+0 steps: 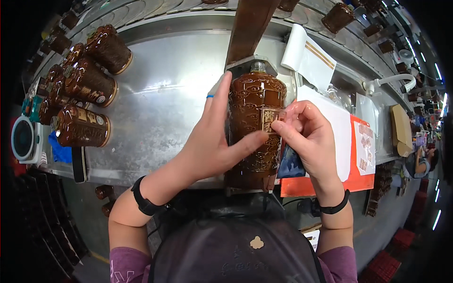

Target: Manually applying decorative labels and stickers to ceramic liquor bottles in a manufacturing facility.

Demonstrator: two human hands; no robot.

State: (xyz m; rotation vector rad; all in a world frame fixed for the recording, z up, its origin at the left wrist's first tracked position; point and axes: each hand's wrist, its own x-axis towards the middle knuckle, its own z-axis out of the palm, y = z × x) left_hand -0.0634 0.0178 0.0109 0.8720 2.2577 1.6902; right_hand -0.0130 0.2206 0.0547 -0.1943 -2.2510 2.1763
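Note:
A glossy brown glass bottle (257, 96) with raised patterns and a gold-lettered front panel lies in a holder on the metal bench, its clear neck pointing away from me. My left hand (210, 125) is open along the bottle's left side, fingers stretched out and the thumb lying across its front. At the panel's right edge, my right hand (306, 132) is closed in a pinch on a small label (281, 116). The label is against or very near the glass; I cannot tell which. Part of the bottle's lower body is hidden by my left thumb.
Several brown bottles (89, 85) stand at the left of the metal bench (160, 89). To the right lie an orange sheet (302, 187), a sheet of small labels (365, 146) and white papers (311, 59). A bottle conveyor (155, 8) runs behind; another person (424, 160) is far right.

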